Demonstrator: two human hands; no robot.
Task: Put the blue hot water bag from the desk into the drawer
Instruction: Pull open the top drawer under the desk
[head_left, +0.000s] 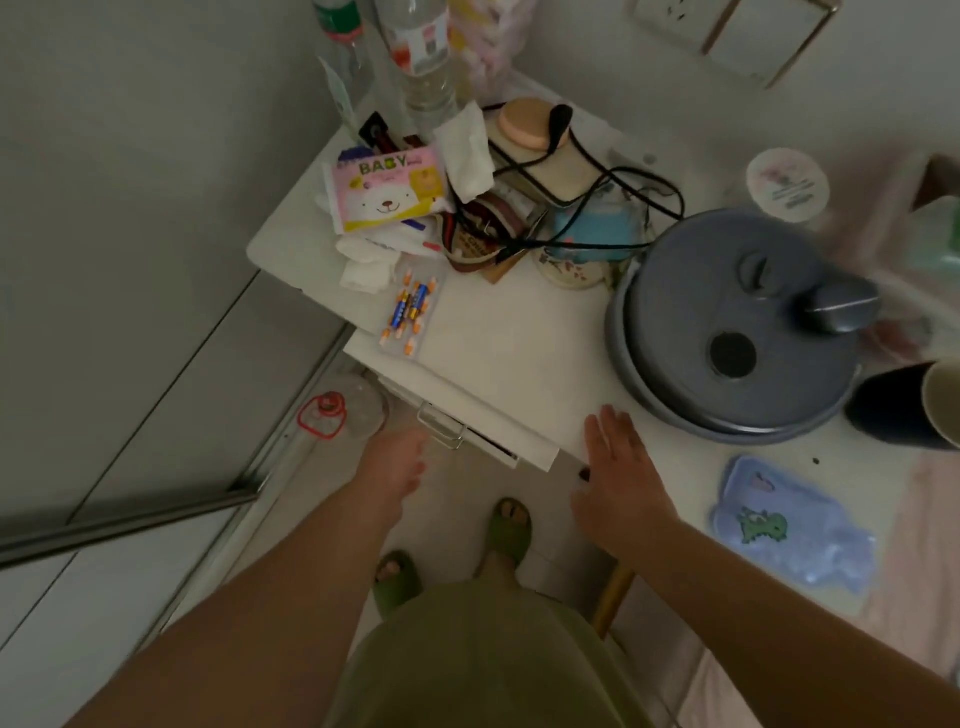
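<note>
The blue hot water bag (795, 527), with a green dinosaur patch, lies flat on the white desk (519, 353) near its front right edge. A white drawer (483, 421) under the desk's front edge stands slightly out, its metal handle (441, 426) showing. My left hand (397, 462) reaches up to just below and left of that handle; whether the fingers touch it I cannot tell. My right hand (618, 467) rests flat on the desk's front edge, fingers spread, holding nothing, well left of the bag.
A grey round lidded pot (737, 332) fills the desk's right middle. A dark cup (914, 405) stands at the right edge. Batteries (410, 312), a baby wipes pack (387, 189), tissues, cables and bottles crowd the back left. My slippered feet (452, 551) stand below.
</note>
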